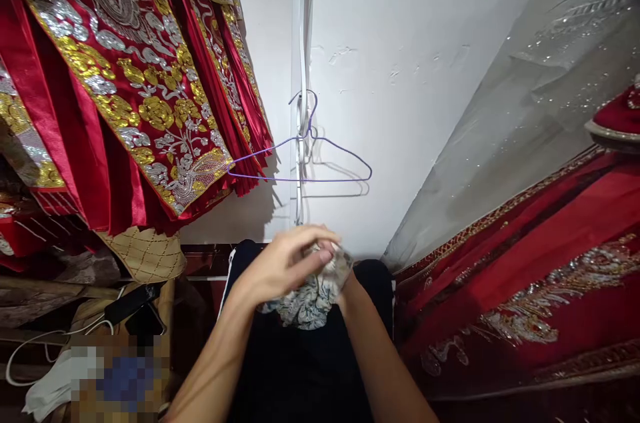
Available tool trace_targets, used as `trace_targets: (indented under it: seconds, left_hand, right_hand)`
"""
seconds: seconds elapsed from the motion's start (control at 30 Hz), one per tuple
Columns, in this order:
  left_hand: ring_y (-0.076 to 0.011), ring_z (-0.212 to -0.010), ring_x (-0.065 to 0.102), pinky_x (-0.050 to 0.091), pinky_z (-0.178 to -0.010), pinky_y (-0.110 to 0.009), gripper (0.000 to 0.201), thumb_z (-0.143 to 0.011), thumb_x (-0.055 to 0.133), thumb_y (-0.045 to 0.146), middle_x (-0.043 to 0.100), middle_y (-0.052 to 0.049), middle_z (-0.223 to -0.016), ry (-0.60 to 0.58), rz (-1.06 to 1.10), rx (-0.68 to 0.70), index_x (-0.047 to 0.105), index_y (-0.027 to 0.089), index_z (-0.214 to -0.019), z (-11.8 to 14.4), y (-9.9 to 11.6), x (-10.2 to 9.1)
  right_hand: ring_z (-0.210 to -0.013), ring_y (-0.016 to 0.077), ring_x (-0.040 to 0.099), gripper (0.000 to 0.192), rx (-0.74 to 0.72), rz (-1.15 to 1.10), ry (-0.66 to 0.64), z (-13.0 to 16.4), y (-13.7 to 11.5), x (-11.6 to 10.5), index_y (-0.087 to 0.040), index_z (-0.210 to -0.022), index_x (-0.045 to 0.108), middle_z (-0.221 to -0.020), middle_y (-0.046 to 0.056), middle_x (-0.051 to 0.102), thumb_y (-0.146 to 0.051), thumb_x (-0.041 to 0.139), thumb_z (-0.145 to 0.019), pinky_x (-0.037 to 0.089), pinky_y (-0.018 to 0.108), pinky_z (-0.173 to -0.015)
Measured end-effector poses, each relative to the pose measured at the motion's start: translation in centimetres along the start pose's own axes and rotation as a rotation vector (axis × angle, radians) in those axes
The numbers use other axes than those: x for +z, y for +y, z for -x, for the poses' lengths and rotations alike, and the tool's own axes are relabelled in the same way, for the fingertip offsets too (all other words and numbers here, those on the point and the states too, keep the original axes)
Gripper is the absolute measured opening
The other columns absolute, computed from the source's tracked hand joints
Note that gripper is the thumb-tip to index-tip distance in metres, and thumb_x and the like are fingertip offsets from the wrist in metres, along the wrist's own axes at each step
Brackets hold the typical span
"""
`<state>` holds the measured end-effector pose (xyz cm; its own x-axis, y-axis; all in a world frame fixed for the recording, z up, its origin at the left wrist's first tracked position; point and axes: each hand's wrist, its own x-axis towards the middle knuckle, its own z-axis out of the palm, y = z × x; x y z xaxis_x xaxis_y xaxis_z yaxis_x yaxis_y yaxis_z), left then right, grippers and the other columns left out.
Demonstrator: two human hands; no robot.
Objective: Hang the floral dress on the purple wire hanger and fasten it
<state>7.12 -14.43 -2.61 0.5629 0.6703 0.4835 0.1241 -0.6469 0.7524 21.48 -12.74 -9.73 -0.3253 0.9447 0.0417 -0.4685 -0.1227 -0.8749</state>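
A bunched, crinkled cloth (310, 306) with a pale green-and-white pattern sits in front of my body, above my dark-clothed lap. My left hand (285, 266) comes over it from the left, with curved fingers and thumb closing on the upper part of the cloth; this area is slightly blurred. From the other side comes my right hand (347, 284), mostly covered by the cloth, its fingers hidden. Straight ahead, a thin purple clothes hanger (300, 180) hangs with no garment on it, in front of a white wall.
Red garments with gold and silver embroidery (155, 110) hang at upper left. On the right are a sheer glittery white fabric (480, 150) and a red beaded garment (520, 276). A wooden stool (167, 316) at lower left bears a phone (145, 324), cables and a white cloth.
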Motion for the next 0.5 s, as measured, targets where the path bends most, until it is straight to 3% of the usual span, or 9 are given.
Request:
trace_targets:
  seconds: [0.1,0.17,0.23,0.3,0.37,0.43,0.5]
  left_hand:
    - [-0.0245,-0.117,0.056,0.041,-0.105,-0.037,0.039,-0.099,0.05,0.045,0.065,-0.01,-0.123,0.068,-0.061,0.014,0.061,0.022,-0.128,-0.9,-2.1,-2.5]
    - [-0.0235,-0.107,0.058,0.044,-0.099,-0.036,0.044,-0.1,0.039,0.054,0.067,-0.009,-0.11,-0.08,-0.055,-0.082,0.066,0.02,-0.112,-0.7,-4.5,-3.5]
    - [-0.0193,-0.082,0.056,0.047,-0.079,-0.031,0.057,-0.099,0.032,0.062,0.063,-0.005,-0.084,-0.273,-0.043,-0.214,0.063,0.017,-0.083,0.2,-7.0,-4.3]
    - [-0.0135,-0.063,0.042,0.038,-0.061,-0.027,0.06,-0.095,0.036,0.067,0.049,0.0,-0.065,-0.355,-0.106,-0.307,0.049,0.017,-0.065,1.4,-8.8,-5.5]
    - [-0.0104,-0.058,0.03,0.027,-0.053,-0.025,0.061,-0.091,0.045,0.069,0.034,0.003,-0.059,-0.347,-0.237,-0.372,0.038,0.017,-0.059,2.5,-9.4,-7.2]
    - [-0.0093,-0.056,0.025,0.021,-0.051,-0.025,0.063,-0.088,0.049,0.07,0.028,0.003,-0.058,-0.347,-0.342,-0.431,0.033,0.018,-0.057,3.3,-8.9,-9.1]
    - [-0.0093,-0.055,0.027,0.022,-0.05,-0.025,0.062,-0.088,0.047,0.07,0.03,0.003,-0.058,-0.396,-0.386,-0.458,0.037,0.017,-0.057,3.9,-7.8,-10.5]
  right_hand:
    - [-0.07,0.0192,0.061,0.03,0.115,-0.056,-0.069,-0.6,-2.4,0.7,-0.022,-0.084,0.066,-0.072,0.001,0.064,-0.05,0.074,-0.076,0.051,0.032,-0.07]
    - [-0.068,0.0188,0.061,0.027,0.185,0.056,-0.165,-0.4,-4.7,1.0,-0.02,-0.088,0.067,-0.073,0.001,0.066,-0.036,0.079,-0.07,0.051,0.032,-0.069]
    - [-0.066,0.0186,0.061,0.025,0.159,0.232,-0.192,-0.2,-7.3,1.3,-0.019,-0.086,0.067,-0.073,0.001,0.066,-0.023,0.078,-0.064,0.049,0.03,-0.064]
    - [-0.063,0.0169,0.059,0.017,0.013,0.467,-0.121,-0.2,-10.1,1.3,-0.018,-0.078,0.065,-0.071,0.001,0.065,-0.017,0.074,-0.063,0.045,0.028,-0.059]
    - [-0.061,0.0153,0.056,0.012,-0.273,0.702,0.065,-0.9,-12.5,0.9,-0.018,-0.073,0.062,-0.068,0.0,0.062,-0.017,0.07,-0.065,0.042,0.026,-0.057]
    - [-0.064,0.0157,0.057,0.015,-0.543,0.844,0.262,-2.5,-13.9,0.0,-0.019,-0.081,0.063,-0.072,0.0,0.063,-0.021,0.07,-0.068,0.044,0.027,-0.06]
    - [-0.074,0.0186,0.062,0.027,-0.659,0.893,0.355,-4.9,-14.0,-1.2,-0.02,-0.097,0.065,-0.087,0.003,0.069,-0.027,0.069,-0.072,0.049,0.03,-0.07]
